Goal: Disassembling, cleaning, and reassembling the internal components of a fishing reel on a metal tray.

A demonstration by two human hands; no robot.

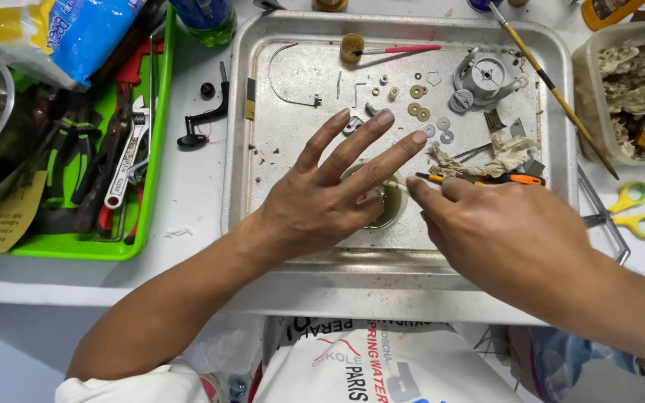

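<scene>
stick: thin pale stick (396, 184), long axis left-right, tip over the cup, at the tray's middle
cup: small round cup (391, 203) under the left fingers
right hand (505, 235): nearer; thumb and forefinger pinch the stick's right end
left hand (330, 201): fingers spread, palm down over cup
tray: metal tray (242, 149), small washers (418, 110) beyond

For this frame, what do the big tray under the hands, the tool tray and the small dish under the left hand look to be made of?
Big tray: metal, likely steel or aluminium; dull grey sheen, scuffed and stained.
Tool tray: plastic; uniform bright green, slightly glossy.
Small dish: possibly glass or glazed ceramic; greenish rim, mostly hidden by the left hand, so uncertain.
</scene>
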